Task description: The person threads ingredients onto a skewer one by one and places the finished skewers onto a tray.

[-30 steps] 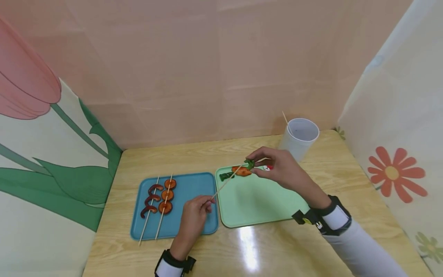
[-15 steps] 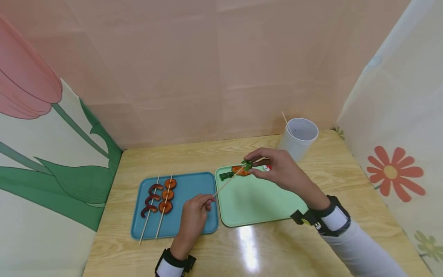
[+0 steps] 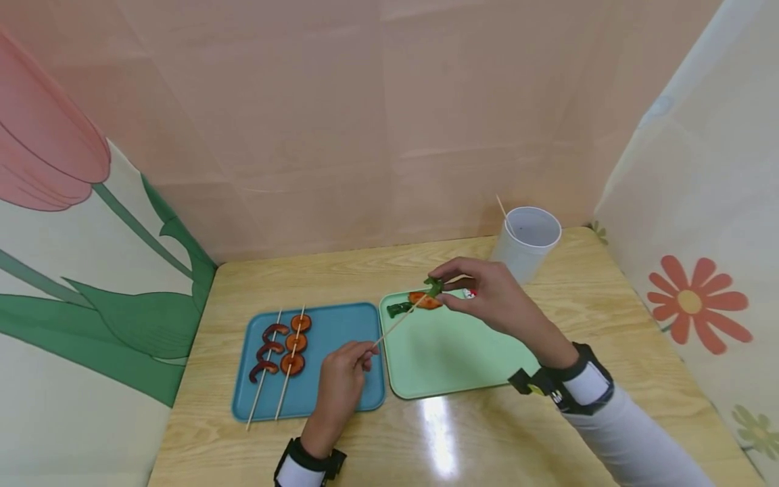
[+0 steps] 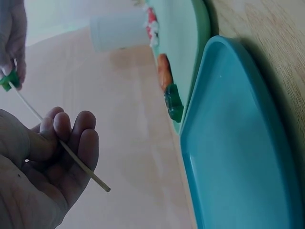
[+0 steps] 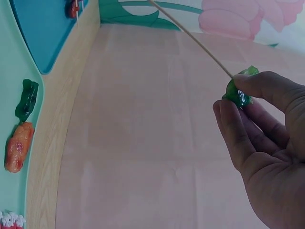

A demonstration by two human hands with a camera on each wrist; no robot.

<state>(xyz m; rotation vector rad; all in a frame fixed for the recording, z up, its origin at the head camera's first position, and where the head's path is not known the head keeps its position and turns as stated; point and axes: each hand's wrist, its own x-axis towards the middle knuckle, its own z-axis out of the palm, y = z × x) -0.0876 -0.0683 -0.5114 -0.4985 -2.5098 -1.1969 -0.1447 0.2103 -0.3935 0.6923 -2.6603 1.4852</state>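
A person sits at a light wooden table [image 3: 487,433], both hands raised just above two trays. The left hand [image 3: 342,379] has its fingers curled round the lower end of a thin wooden skewer [image 3: 398,321], pinching it between thumb and fingertips. The skewer slants up and to the right, over the near corner of the green tray. The right hand [image 3: 487,294] pinches a small green piece of food [image 3: 433,286] between thumb and forefinger, right at the skewer's tip — the stick's point meets the piece, though how far it has gone in cannot be told.

The blue tray [image 3: 328,406] lies on the left. In it rest two finished skewers [image 3: 276,368] side by side along its left part: one carries three dark red curled pieces, the other three round orange-brown slices. The rest of that tray is bare.

The pale green tray [image 3: 450,358] lies just to its right, edges nearly touching. At its far edge lie a dark green piece [image 3: 398,310], an orange piece [image 3: 425,301] beside it, and a small red-and-white piece [image 3: 469,293] partly hidden behind the right hand.

Behind the green tray stands a white cup [image 3: 526,247] — one plain stick [image 3: 504,211] leans inside it, poking above the rim.

Pink panels and flower-printed sheets wall in the table.
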